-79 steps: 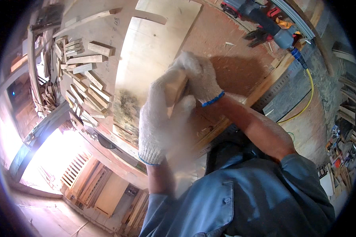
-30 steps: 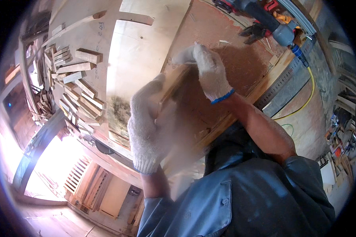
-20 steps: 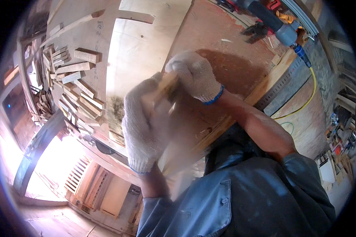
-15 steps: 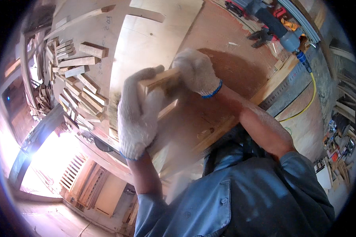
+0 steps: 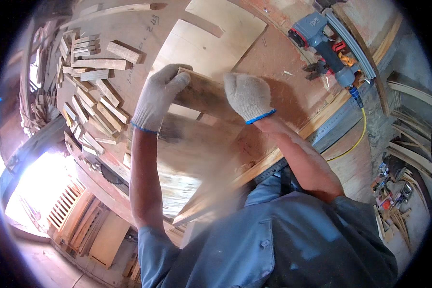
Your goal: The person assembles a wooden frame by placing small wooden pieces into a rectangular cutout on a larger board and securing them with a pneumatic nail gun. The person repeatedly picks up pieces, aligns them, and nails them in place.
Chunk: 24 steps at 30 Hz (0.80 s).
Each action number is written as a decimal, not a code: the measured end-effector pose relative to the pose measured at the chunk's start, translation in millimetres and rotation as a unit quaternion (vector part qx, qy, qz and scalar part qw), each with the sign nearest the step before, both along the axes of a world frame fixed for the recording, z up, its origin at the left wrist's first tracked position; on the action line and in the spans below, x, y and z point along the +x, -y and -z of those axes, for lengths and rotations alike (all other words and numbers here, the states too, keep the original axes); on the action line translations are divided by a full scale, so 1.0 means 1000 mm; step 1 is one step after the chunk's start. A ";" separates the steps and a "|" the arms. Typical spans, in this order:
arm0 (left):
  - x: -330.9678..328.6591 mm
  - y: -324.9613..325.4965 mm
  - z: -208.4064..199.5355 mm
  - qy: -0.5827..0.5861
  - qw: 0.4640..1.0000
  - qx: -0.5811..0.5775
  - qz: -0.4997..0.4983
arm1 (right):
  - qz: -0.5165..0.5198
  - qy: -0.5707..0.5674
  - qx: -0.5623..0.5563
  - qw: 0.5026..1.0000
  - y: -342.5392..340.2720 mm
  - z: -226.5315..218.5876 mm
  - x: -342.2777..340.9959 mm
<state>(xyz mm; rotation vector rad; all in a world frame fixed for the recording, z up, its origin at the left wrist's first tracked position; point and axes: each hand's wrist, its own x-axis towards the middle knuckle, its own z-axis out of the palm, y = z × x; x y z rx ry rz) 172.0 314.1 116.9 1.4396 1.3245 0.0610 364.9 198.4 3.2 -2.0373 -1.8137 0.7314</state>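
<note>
Between my hands is a short wooden board (image 5: pixel 204 93), its broad face stained dark and its upper edge pale. My left hand (image 5: pixel 161 96), in a white knit glove with a blue cuff, grips the board's left end, with the thumb over the near face. At the other end, my right hand (image 5: pixel 249 96), gloved the same way, is closed on the board; most of its fingertips are hidden. Below the board, the area is blurred, and a pale wood piece (image 5: pixel 185 111) shows just under it. Beyond lies a light plywood sheet (image 5: pixel 201 48) on the workbench (image 5: pixel 149 36).
Several cut wood blocks (image 5: pixel 101 113) lie in a loose pile at the left. A toothed circular saw blade (image 5: pixel 109 175) shows at the bench's left edge. At the far right rests a nail gun (image 5: pixel 324 43) with a yellow hose (image 5: pixel 362 132). A wood strip with a ruler (image 5: pixel 324 129) runs along the near edge.
The board has turned so that its dark broad face shows. My hands are farther apart, and the left one has rotated to show its back. The whole view has shifted slightly.
</note>
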 end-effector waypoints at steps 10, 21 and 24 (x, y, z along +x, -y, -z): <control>-0.027 -0.019 0.073 0.071 0.992 -0.073 -0.072 | 0.006 0.094 -0.142 0.985 -0.026 0.000 -0.014; -0.030 -0.019 0.072 0.067 0.991 -0.091 -0.077 | -0.126 0.054 -0.048 0.989 -0.020 -0.016 0.010; -0.025 -0.013 0.060 0.098 0.983 -0.132 -0.082 | -0.131 0.041 -0.029 0.990 -0.004 -0.029 0.017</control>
